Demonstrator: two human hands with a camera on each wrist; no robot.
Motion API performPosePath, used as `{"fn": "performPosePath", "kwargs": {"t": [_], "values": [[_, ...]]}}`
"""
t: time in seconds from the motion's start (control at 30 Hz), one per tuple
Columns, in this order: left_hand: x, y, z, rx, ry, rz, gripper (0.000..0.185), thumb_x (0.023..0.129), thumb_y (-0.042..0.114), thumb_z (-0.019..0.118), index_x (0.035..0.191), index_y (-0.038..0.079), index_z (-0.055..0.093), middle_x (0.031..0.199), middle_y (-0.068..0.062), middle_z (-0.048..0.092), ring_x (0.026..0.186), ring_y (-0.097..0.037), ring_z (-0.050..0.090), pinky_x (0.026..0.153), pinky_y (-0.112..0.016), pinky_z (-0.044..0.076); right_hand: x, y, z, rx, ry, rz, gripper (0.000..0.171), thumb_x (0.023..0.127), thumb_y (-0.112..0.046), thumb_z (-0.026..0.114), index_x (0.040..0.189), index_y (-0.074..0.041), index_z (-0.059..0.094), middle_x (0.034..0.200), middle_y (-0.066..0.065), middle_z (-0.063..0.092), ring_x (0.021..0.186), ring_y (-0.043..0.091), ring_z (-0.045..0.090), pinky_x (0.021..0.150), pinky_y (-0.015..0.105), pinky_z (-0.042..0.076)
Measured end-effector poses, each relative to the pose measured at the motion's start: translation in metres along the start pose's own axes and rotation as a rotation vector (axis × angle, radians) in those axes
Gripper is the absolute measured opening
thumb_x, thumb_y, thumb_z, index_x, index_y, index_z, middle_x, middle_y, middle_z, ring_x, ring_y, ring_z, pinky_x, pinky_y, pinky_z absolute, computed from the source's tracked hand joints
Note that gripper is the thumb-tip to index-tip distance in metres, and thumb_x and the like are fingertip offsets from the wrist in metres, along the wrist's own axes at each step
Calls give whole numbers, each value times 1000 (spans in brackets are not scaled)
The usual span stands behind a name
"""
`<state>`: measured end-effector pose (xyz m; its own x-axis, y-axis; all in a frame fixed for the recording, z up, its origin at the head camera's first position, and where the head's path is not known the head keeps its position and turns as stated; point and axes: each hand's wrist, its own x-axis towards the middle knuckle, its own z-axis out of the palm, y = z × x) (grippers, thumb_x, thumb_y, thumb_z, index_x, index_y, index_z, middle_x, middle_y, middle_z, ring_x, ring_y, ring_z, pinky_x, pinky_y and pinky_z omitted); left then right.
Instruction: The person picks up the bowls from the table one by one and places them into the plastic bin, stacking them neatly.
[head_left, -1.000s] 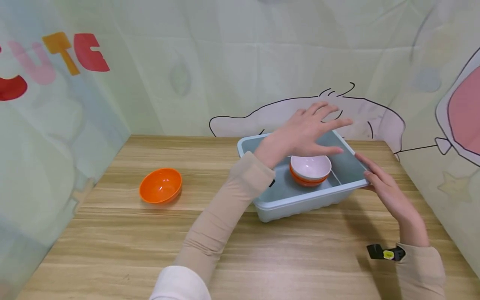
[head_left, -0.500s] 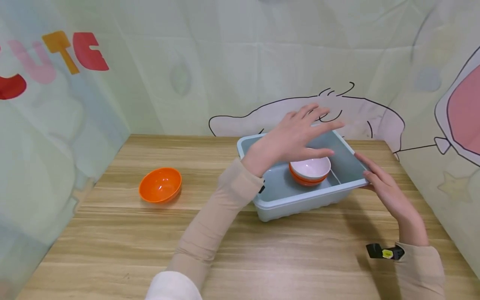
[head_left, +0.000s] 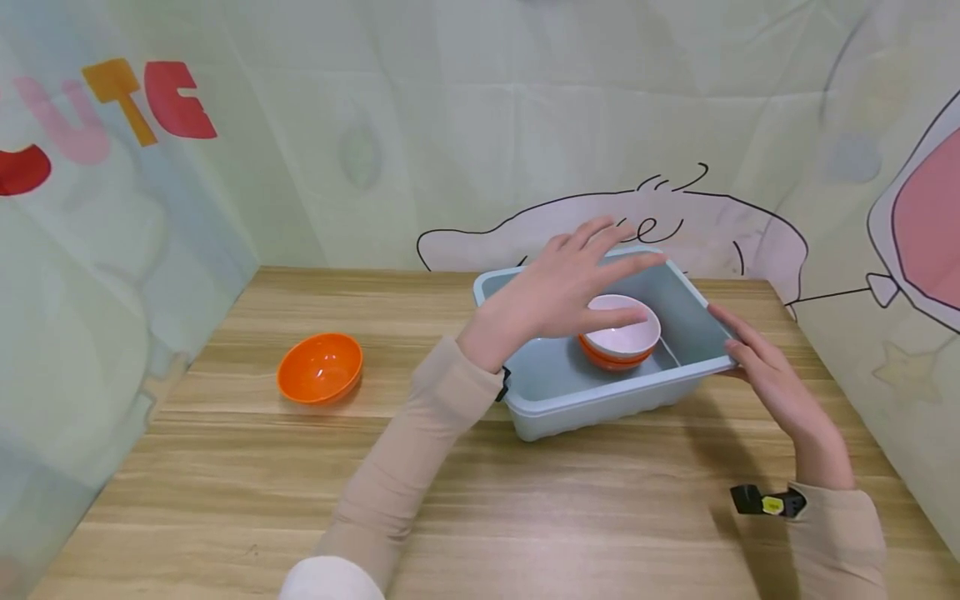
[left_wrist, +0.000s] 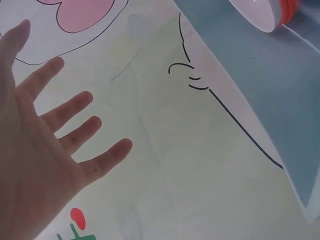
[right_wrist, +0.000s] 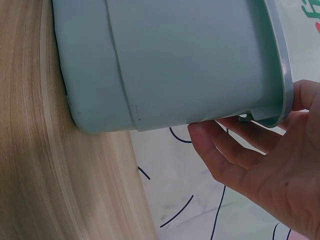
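Observation:
A pale blue plastic bin (head_left: 600, 408) sits on the wooden table at the right. Inside it a white bowl (head_left: 622, 327) is nested in an orange bowl (head_left: 611, 360). My left hand (head_left: 573, 283) hovers over the bin's left half, fingers spread and straight, holding nothing. The left wrist view shows that open hand (left_wrist: 45, 150) above the bin floor (left_wrist: 280, 100) and the white bowl (left_wrist: 255, 12). My right hand (head_left: 753, 362) grips the bin's right rim. In the right wrist view its fingers (right_wrist: 225, 145) curl under the rim of the bin (right_wrist: 175, 65), thumb on top.
A second orange bowl (head_left: 320, 367) stands alone on the table (head_left: 225, 483) at the left. Printed fabric walls close in the back, left and right sides. A small black and yellow tag (head_left: 765, 502) shows at my right cuff.
My left hand has drawn back to the left and toward me over the bin, uncovering more of the white bowl. The right hand and the bin have stayed in place.

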<state>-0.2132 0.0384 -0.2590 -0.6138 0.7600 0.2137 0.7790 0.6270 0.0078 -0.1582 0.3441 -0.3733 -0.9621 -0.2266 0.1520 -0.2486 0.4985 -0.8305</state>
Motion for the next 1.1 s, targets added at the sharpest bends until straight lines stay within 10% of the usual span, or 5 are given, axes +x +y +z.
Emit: {"fn": "performPosePath", "kwargs": {"t": [1.1], "values": [[-64,-32,34,-161,61,-110,60,95,60,42,149,41,26,157,-3,25,148,-29,17,111,-57,29,-1,0,0,-28,0,8,48,107,-25,26,154,-21,22,152,19,27,113,-6,42,84,6,44]]}}
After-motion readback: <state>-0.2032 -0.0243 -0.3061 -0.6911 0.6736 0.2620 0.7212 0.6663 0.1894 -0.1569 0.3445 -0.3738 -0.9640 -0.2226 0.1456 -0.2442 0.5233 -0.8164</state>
